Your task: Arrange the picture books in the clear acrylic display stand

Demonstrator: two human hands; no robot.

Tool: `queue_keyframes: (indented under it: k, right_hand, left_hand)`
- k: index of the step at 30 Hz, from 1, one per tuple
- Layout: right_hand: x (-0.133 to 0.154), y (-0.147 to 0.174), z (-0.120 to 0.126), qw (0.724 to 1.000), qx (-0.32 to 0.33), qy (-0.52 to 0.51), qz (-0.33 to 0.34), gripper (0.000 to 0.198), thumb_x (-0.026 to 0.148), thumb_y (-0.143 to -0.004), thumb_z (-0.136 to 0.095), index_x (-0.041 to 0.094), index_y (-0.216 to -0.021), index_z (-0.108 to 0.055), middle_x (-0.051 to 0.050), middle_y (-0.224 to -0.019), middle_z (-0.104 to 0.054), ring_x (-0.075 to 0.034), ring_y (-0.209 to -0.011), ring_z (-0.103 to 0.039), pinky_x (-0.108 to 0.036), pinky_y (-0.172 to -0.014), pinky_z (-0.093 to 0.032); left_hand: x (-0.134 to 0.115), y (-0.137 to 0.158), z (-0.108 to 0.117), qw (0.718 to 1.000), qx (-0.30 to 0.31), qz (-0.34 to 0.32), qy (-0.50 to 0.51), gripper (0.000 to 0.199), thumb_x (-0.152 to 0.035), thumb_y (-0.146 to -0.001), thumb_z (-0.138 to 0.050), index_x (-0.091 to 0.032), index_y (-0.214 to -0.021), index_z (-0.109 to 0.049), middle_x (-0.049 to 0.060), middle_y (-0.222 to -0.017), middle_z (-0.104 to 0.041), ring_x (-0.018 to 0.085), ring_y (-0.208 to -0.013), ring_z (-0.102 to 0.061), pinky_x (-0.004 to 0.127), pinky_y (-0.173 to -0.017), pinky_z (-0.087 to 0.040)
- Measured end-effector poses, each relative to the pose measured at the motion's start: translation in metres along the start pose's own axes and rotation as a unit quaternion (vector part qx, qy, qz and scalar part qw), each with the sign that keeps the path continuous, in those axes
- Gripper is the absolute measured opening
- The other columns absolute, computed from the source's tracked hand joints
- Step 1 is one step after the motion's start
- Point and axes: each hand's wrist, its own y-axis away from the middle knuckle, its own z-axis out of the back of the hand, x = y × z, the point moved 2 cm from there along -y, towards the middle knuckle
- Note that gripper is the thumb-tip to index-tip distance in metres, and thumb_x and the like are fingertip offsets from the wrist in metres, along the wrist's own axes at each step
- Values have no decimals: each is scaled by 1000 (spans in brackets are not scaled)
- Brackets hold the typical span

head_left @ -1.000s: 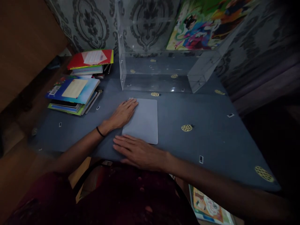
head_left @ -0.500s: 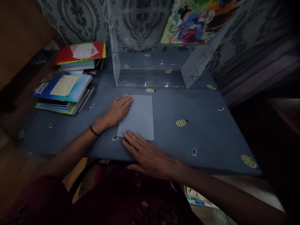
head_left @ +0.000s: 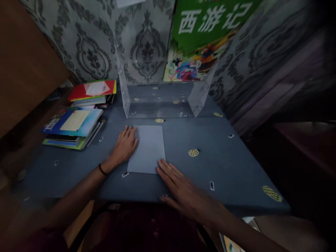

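A pale, blank, flat rectangular sheet with rounded corners (head_left: 147, 148) lies on the dark table near its front edge; whether it is paper, card or a thin book I cannot tell. Along its upper left edge rests my left hand (head_left: 125, 143), palm down, fingers stretched out, a black band on the wrist. My right hand (head_left: 178, 183) lies open at the sheet's lower right corner, with its fingertips on or beside that corner and the thumb apart. Neither hand grips anything.
Two stacks of books stand at the left: a nearer one topped by a blue book (head_left: 73, 121), a farther one topped by a red book (head_left: 91, 90). Behind the sheet is a clear acrylic stand (head_left: 199, 94) holding a green illustrated book (head_left: 207, 38). Patterned cloth (head_left: 193, 152) covers the table.
My right hand has slid right along the sheet's near edge to its corner. My left hand has drawn back toward the left edge. The view has tilted up, showing more of the green book.
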Motion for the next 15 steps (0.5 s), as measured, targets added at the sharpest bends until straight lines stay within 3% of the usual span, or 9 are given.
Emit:
queue_keyframes:
  k: [4, 7, 11, 15]
  right_hand:
    - [-1, 0, 2, 1000, -15, 5, -4, 86, 37, -100, -60, 16, -165, -8, -16, -168, -21, -29, -155, -23, -46, -124, -35]
    - [-5, -4, 5, 1000, -19, -14, -12, 73, 37, -100, -60, 16, -162, -27, -14, -166, -30, -28, -153, -30, -45, -123, -37]
    - [-11, -13, 7, 998, -41, -44, -18, 53, 35, -103, -55, 17, -152, -47, -15, -158, -45, -26, -149, -39, -46, -120, -41]
    - [-15, -22, 0, 997, -62, -44, -13, 44, 30, -101, -58, 12, -141, -57, -18, -148, -56, -28, -146, -45, -46, -117, -45]
  left_hand:
    - [-1, 1, -2, 996, -5, 7, 93, 59, -28, -96, -46, -7, -150, -37, 24, -151, -49, 37, -147, -40, 56, -119, -34]
    - [4, -5, -3, 975, 1, 31, 219, 69, -31, -89, -55, -11, -151, -33, 23, -151, -49, 35, -143, -45, 55, -119, -34]
    - [15, -20, -1, 896, 1, 140, 420, 71, -28, -83, -63, -16, -147, -37, 21, -151, -47, 32, -142, -47, 52, -116, -39]
    - [26, -32, 11, 823, -4, 229, 519, 58, -23, -81, -66, -20, -136, -48, 17, -137, -57, 27, -130, -58, 43, -102, -53]
